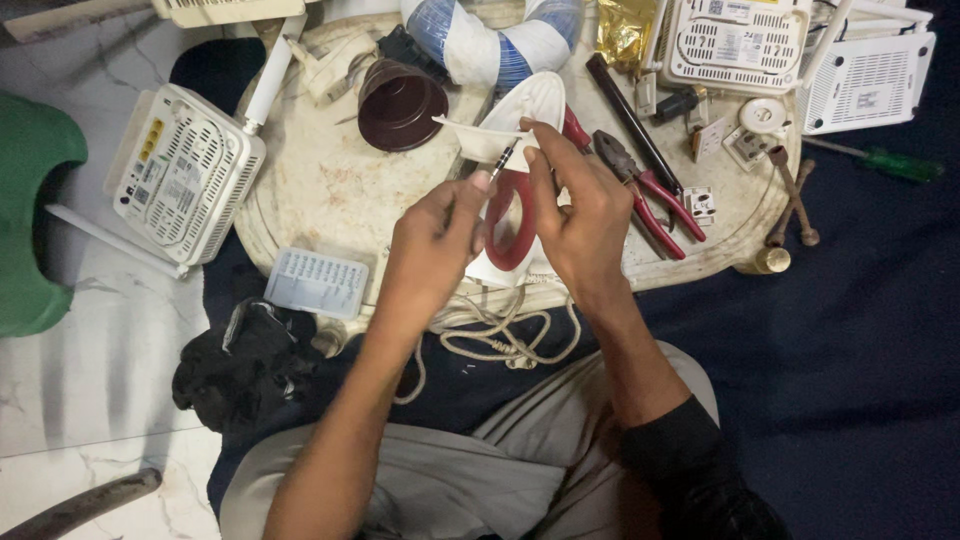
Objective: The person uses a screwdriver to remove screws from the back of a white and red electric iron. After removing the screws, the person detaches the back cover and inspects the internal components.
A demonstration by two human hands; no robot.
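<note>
1. The left hand [435, 240] pinches a thin dark screwdriver [504, 158] at its lower end; the right hand [575, 205] steadies the upper part with fingertips curled round a white plastic cover [480, 140]. Both are held just above a white and red clothes iron [520, 190] lying on the round pale bench [330, 190].
2. Judged risk: the fine tip could slip off the cover and jab a finger, since the grip is fingertips only.
3. The iron's braided cord [500, 335] loops over the lap; a knee shift could drag the iron.
4. Red-handled pliers [650, 195] lie just beside the right wrist and could be knocked.
5. Labels: a white router [185, 170] at left shows a pale rectangular sticker and yellow ports; another router [740, 40] at the top carries white stickers with a small square code.
6. A crumpled gold foil packet [622, 30] lies at the top.
</note>
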